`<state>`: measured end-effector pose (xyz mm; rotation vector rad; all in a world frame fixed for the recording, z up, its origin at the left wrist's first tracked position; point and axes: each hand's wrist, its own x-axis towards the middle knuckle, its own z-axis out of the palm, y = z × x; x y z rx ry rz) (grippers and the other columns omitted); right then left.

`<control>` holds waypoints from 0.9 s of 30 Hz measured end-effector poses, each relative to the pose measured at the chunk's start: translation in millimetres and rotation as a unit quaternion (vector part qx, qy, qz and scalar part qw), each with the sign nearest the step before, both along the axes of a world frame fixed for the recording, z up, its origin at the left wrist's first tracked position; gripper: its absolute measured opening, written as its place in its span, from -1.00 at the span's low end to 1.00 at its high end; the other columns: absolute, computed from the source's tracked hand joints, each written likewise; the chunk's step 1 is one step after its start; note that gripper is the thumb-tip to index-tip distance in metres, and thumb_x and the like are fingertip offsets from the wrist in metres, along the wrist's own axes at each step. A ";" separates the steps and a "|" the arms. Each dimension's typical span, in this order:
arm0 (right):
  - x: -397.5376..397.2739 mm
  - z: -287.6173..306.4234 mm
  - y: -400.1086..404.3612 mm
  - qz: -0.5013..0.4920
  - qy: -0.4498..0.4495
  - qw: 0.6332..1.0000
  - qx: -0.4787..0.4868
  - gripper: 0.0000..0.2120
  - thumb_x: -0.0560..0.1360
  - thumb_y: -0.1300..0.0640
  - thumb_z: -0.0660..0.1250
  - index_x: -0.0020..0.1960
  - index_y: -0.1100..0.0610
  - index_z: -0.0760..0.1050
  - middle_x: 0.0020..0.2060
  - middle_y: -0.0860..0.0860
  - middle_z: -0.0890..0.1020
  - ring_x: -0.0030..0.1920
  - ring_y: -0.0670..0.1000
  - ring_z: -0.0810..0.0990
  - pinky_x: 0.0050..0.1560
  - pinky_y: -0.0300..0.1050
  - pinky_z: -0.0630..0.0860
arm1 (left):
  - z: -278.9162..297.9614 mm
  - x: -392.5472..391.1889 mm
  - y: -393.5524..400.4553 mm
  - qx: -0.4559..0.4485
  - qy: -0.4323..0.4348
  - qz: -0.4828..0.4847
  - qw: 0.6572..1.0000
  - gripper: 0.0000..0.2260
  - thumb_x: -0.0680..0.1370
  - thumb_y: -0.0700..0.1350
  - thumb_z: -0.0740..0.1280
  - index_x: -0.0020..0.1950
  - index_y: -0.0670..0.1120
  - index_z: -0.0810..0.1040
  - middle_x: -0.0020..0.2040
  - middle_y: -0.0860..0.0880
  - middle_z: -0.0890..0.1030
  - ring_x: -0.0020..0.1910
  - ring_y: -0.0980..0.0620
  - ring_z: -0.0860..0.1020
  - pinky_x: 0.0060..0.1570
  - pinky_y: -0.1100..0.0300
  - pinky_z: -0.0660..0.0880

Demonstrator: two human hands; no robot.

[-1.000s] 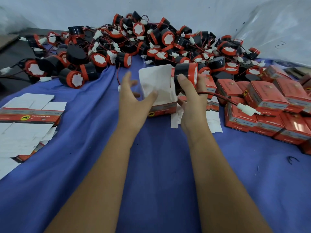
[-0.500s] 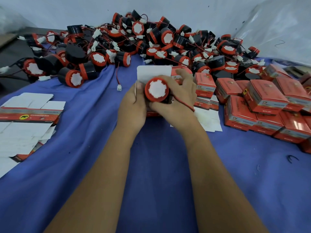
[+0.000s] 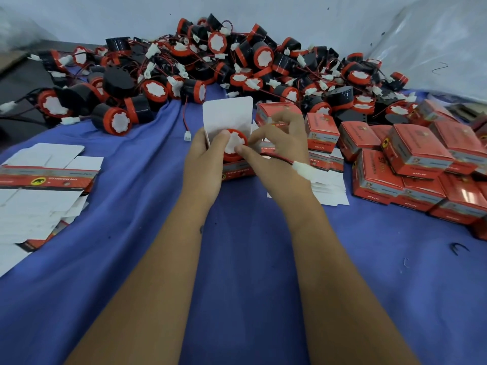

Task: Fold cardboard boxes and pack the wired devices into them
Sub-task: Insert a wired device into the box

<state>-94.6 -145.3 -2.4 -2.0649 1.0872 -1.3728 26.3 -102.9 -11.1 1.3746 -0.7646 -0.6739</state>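
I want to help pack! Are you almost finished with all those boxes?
Not nearly. Done: a stack of closed red boxes on the right. In hand: the left hand holds an open box while the right hand settles a device in; its wire hangs out. Left: a big pile of devices and flat boxes.

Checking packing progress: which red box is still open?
The box held by the left hand, white flap up, device inside; the boxes stacked right are closed.

The device point(image 3: 235, 147) body sits hidden inside the box point(image 3: 237, 172).
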 end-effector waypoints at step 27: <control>-14.5 29.6 -2.8 0.164 -0.200 0.936 0.240 -0.48 0.64 -0.15 0.03 -0.15 0.02 0.70 -0.21 -0.02 0.73 -0.21 -0.08 0.50 -0.06 -0.25 0.39 | -3.5 3.2 1.0 0.043 -0.123 -0.057 0.990 -0.64 0.48 -0.02 0.47 0.19 0.22 0.43 0.03 0.26 0.59 0.00 0.33 0.55 -0.11 0.40 0.47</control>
